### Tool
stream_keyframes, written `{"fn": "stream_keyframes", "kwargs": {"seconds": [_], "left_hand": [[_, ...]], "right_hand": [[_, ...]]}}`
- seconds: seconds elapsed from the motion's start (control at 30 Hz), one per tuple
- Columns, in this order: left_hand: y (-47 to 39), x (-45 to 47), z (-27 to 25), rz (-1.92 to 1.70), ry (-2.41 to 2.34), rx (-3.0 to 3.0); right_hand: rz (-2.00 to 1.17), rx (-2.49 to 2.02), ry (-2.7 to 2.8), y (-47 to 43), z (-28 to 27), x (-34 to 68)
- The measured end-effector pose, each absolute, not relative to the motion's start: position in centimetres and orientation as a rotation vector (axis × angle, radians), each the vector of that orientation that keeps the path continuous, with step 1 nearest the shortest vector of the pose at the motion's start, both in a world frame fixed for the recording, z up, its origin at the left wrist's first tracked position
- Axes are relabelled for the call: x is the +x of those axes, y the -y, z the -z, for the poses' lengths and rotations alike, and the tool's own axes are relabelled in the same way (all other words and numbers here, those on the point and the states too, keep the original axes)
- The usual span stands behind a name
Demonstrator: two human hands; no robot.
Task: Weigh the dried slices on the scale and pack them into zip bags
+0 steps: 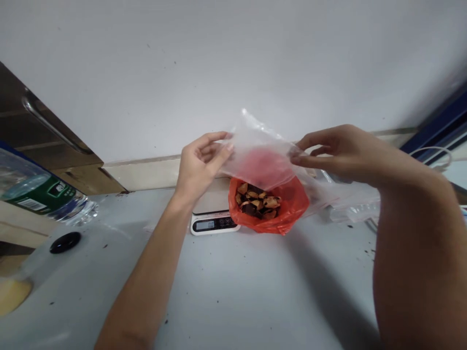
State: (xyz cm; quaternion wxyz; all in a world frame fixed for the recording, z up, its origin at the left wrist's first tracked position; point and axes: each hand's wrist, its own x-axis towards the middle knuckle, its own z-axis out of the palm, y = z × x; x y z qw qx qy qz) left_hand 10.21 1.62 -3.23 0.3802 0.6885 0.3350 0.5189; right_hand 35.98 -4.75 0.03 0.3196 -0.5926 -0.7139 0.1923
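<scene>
A clear plastic bag (251, 131) is stretched between my two hands, above the table. My left hand (204, 158) pinches its left edge between thumb and fingers. On the other side, my right hand (324, 150) grips the bag's right edge the same way. Below and partly behind the plastic sits an open red plastic bag (292, 214), holding several brown, dried-looking pieces (257, 199). To its left is a small digital scale (215, 224) with a lit display; the red bag and my left hand hide part of it.
A large water bottle with a green label (40, 194) stands at the left, near a black oval object (65, 242). More clear plastic bags (353, 201) lie at the right, by a white cable (438, 153). A wall (219, 63) rises behind the table.
</scene>
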Motion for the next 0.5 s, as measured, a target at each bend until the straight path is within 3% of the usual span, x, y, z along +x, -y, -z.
{"fn": "stream_keyframes", "kwargs": {"seconds": [0.27, 0.5], "left_hand": [[-2.3, 7.8, 2.8, -1.232, -0.915, 1.831], [-3.4, 4.1, 2.4, -0.968, -1.030, 1.894]], "right_hand": [[-0.811, -1.430, 1.750, 4.2, 0.3, 34.0], [-0.683, -1.363, 1.673, 2.8, 1.6, 32.5]]}}
